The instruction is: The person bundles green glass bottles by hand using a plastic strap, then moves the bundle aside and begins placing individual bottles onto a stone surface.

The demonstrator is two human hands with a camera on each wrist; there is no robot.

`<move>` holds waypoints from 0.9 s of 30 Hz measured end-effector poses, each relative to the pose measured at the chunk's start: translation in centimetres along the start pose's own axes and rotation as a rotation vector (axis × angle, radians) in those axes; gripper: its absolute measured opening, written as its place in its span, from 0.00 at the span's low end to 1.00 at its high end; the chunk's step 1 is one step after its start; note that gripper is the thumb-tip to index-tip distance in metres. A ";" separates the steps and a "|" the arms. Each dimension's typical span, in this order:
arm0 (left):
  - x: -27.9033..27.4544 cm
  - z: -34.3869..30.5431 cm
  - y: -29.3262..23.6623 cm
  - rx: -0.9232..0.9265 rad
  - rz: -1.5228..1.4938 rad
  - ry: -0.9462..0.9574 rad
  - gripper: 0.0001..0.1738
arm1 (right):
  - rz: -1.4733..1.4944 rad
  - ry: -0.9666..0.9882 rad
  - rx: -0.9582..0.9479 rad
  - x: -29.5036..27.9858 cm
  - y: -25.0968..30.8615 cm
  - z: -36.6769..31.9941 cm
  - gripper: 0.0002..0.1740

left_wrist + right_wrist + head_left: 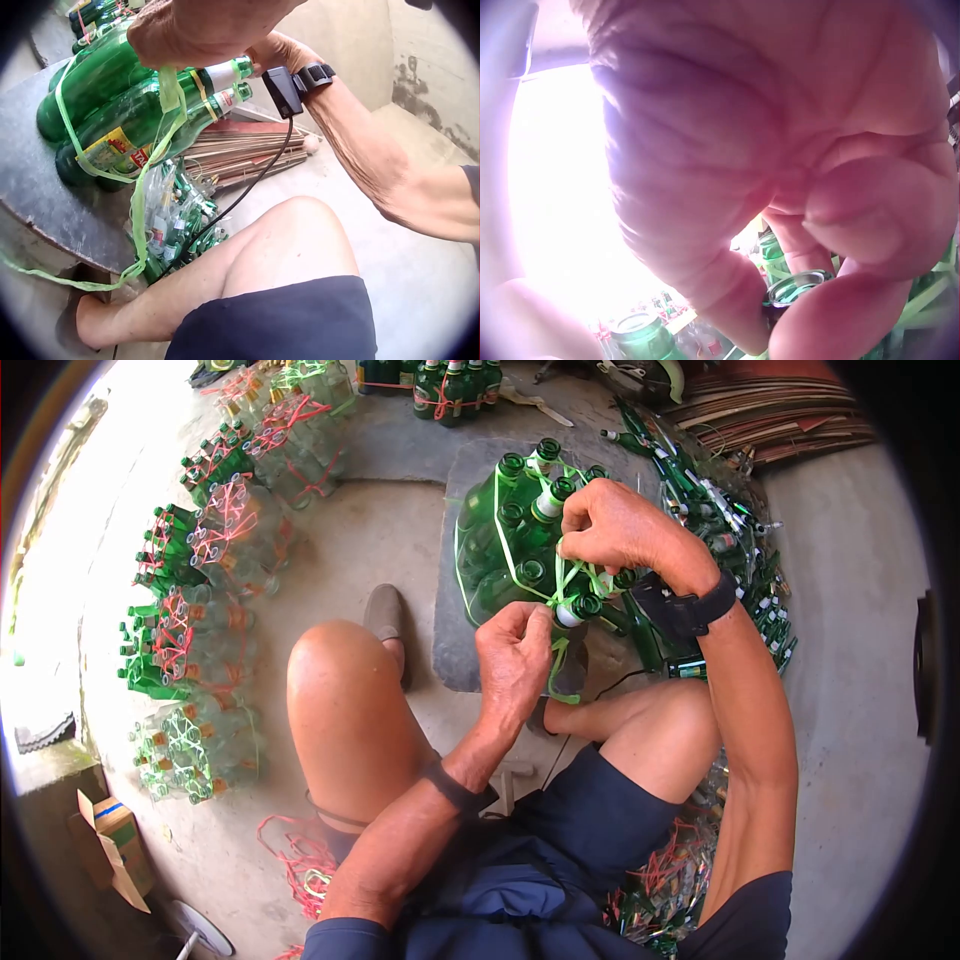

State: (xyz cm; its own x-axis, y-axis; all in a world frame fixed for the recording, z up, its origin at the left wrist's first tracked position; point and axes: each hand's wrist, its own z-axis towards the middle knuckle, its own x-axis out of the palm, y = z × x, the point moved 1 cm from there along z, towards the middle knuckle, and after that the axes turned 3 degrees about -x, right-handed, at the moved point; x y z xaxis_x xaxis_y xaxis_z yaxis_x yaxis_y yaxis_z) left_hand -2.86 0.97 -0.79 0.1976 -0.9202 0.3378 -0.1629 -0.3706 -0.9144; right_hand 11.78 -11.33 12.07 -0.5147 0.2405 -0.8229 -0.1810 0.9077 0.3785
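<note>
A bundle of green glass bottles (484, 530) stands upright on a dark stone slab (452, 658). Light-green plastic strap (504, 540) runs round the bundle and across the bottle necks. At the near neck, my left hand (513, 660) pinches the strap between thumb and fingers. A loose tail of strap (138, 217) hangs below that hand in the left wrist view. My right hand (635, 532), above the far-right necks, grips another stretch of strap with curled fingers. In the right wrist view its fingers (840, 322) overlap a bottle mouth (799, 288).
Tied bundles of clear and green bottles (225, 525) line the left side. Loose green bottles (735, 545) lie heaped at right, beside stacked brown sheets (790, 415). More bundled bottles (455, 388) stand behind the slab. Red strap (295, 860) lies by the left leg; a cardboard box (118, 835) sits lower left.
</note>
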 end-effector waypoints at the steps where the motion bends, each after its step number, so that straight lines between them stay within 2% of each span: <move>1: 0.0 0.0 -0.1 -0.001 0.000 0.001 0.14 | 0.014 -0.034 0.025 0.4 0.1 0.5 0.11; 6: -0.3 -0.2 -1.0 -0.031 0.051 0.049 0.14 | -0.188 0.027 0.075 0.4 1.5 1.5 0.09; 8: -0.4 -0.2 -1.3 -0.041 0.053 0.058 0.14 | -0.310 -0.104 -0.163 1.2 0.9 1.8 0.10; 10: -0.6 -0.2 -1.5 -0.052 0.054 0.064 0.14 | -0.308 -0.060 -0.148 0.6 1.2 1.1 0.11; 12: -0.8 -0.1 -1.5 -0.085 0.089 0.072 0.12 | -0.020 0.057 0.029 0.0 1.3 0.1 0.15; 16: -0.9 0.1 -0.5 -0.075 0.057 0.046 0.12 | 0.075 0.070 0.030 0.0 0.1 -0.8 0.20; 18: -1.0 0.0 -0.9 -0.128 0.044 0.033 0.12 | -0.153 -0.162 -0.378 1.0 -1.0 -0.3 0.18; 19: -1.1 -0.1 -1.0 -0.129 0.044 0.031 0.12 | -0.152 -0.160 -0.379 1.2 -1.1 -0.3 0.18; 21: -1.2 -0.1 -1.2 -0.148 0.044 0.048 0.12 | -0.179 -0.295 -0.445 1.6 -1.0 -0.9 0.19; 25: -1.4 0.2 -0.6 -0.152 0.060 0.038 0.11 | -0.097 -0.361 -0.468 1.9 -0.5 -2.5 0.15; 27: -1.4 0.2 -0.2 -0.118 0.078 0.041 0.11 | 0.030 -0.417 -0.365 2.1 -0.6 -3.1 0.14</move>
State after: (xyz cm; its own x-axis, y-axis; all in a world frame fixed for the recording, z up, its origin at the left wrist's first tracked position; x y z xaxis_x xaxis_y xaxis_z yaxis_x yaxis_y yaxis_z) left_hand -2.93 2.34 -1.07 0.1406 -0.9503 0.2778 -0.2890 -0.3077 -0.9065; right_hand 8.23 -12.45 11.40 -0.1623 0.4473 -0.8795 -0.4879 0.7384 0.4655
